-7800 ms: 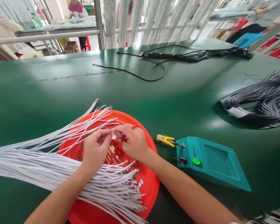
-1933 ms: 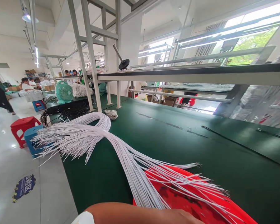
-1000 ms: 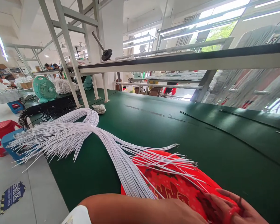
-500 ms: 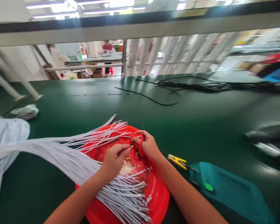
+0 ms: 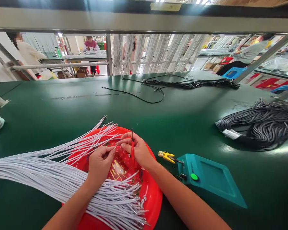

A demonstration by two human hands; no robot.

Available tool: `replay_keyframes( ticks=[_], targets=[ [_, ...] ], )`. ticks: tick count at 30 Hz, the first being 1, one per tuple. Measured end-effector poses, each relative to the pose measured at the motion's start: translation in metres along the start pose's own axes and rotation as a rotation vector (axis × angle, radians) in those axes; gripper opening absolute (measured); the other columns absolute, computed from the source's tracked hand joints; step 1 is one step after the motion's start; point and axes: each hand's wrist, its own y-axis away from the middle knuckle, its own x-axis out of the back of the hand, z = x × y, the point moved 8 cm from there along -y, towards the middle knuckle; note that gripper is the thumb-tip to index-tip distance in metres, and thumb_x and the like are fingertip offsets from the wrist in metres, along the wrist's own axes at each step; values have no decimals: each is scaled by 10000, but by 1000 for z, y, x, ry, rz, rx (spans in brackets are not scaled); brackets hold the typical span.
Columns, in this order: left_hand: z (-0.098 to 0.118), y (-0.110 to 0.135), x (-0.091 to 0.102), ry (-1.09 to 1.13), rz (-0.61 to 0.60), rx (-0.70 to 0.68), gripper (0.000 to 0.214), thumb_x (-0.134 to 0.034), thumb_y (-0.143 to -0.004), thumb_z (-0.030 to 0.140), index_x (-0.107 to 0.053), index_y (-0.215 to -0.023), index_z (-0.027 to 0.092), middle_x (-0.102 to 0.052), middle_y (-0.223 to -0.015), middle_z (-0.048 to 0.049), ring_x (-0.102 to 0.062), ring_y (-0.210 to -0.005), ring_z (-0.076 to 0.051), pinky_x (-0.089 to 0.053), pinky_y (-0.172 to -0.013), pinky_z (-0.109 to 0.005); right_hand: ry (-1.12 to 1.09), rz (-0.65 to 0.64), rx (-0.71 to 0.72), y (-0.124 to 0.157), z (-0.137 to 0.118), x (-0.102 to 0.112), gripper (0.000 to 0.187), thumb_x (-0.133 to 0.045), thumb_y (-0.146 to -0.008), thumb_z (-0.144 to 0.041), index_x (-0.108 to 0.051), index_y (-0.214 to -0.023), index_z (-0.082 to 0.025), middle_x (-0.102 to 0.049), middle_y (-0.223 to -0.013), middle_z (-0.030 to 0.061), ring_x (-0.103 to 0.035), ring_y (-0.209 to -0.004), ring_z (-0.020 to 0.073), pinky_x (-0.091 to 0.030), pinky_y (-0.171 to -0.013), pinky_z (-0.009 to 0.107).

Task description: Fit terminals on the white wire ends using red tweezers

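A bundle of white cords (image 5: 38,167) with metal tips lies across a round red tray (image 5: 155,195) that has gold lettering on its bottom. Over the tray, my left hand (image 5: 98,164) pinches the end of one white cord between thumb and forefinger. My right hand (image 5: 140,153) holds small red-handled scissors (image 5: 132,151), dark blades pointing up and away. Its thumb and fingertips come close to the pinched cord end; whether they touch it I cannot tell. Cord ends fan out in two groups, one beyond my left hand and one nearer my body.
Right of the tray sits a teal box (image 5: 213,177) with a green button and a yellow clip (image 5: 166,156). A dark grey cord bundle (image 5: 261,124) lies farther right, black cords (image 5: 189,83) at the back. A metal frame beam (image 5: 134,20) crosses above the green table (image 5: 81,111). People sit beyond.
The view has swung right, so everything sits farther left. The scissors blades now show upright in my right hand. Both hands stay together over the tray.
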Motion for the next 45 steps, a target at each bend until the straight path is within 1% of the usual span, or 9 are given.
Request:
replay_keyframes(
  ticks=[7, 12, 18, 21, 24, 28, 32, 39, 45],
  targets=[
    [5, 2, -4, -117, -46, -50, 143, -562, -758, 244, -689, -749, 179, -646, -700, -13, -570, -624, -120, -452, -598, -226, 41, 36, 5, 3, 3, -3, 308, -704, -650, -331, -493, -844, -220, -590, -645, -31, -577, -609, 147, -464, -592, 271],
    [5, 4, -7, -131, -51, -52, 154, -542, -759, 237, -669, -714, 164, -616, -657, -11, -550, -594, -114, -443, -578, -222, 154, 77, 14, 4, 6, -4, 264, -673, -673, -325, -497, -838, -218, -594, -684, -23, -562, -614, 140, -469, -593, 269],
    [-13, 5, -7, 134, -21, 141, 200, -574, -742, 333, -631, -757, 142, -635, -697, -30, -576, -604, -129, -469, -558, -230, 217, 88, 80, 6, 4, -6, 131, -604, -727, -276, -501, -781, -217, -541, -677, -22, -552, -654, 140, -470, -632, 277],
    [-16, 5, -6, 214, -4, 179, 204, -594, -727, 336, -624, -758, 137, -632, -685, -22, -575, -588, -123, -469, -545, -221, 238, 127, 103, 7, 4, -4, 116, -602, -726, -270, -506, -756, -213, -531, -676, -21, -534, -639, 132, -462, -625, 265],
    [-15, 5, -5, 190, -1, 156, 205, -596, -734, 341, -626, -766, 141, -629, -689, -20, -566, -580, -117, -467, -541, -218, 144, 137, 47, 5, 6, -2, 189, -620, -715, -313, -481, -801, -217, -577, -701, -6, -553, -636, 144, -477, -641, 287],
    [-8, 6, -5, 63, -11, 50, 170, -568, -760, 307, -636, -742, 153, -607, -688, -15, -551, -602, -113, -454, -556, -215, 62, 85, -9, 5, 9, -4, 266, -654, -696, -328, -471, -860, -224, -600, -713, -6, -566, -614, 150, -487, -633, 302],
    [-3, 8, -6, -31, -22, 3, 156, -552, -766, 275, -642, -715, 159, -589, -666, -13, -533, -593, -111, -438, -553, -216, 155, 99, 57, 8, 7, -6, 178, -634, -712, -250, -501, -823, -211, -579, -734, -4, -585, -710, 155, -478, -684, 294],
    [-13, 10, -7, 132, 5, 133, 173, -586, -738, 318, -628, -739, 150, -629, -685, -20, -568, -586, -122, -470, -551, -225, 243, 154, 100, 10, 8, -6, 122, -587, -723, -233, -479, -772, -205, -532, -671, -24, -543, -633, 132, -454, -596, 254],
    [-9, 10, -7, 105, 2, 71, 160, -571, -758, 302, -633, -758, 154, -623, -710, -23, -578, -630, -125, -473, -577, -221, 569, 61, 223, 12, -10, -10, 45, -518, -753, -187, -480, -765, -210, -542, -691, -14, -507, -618, 128, -416, -577, 251]
  ],
)
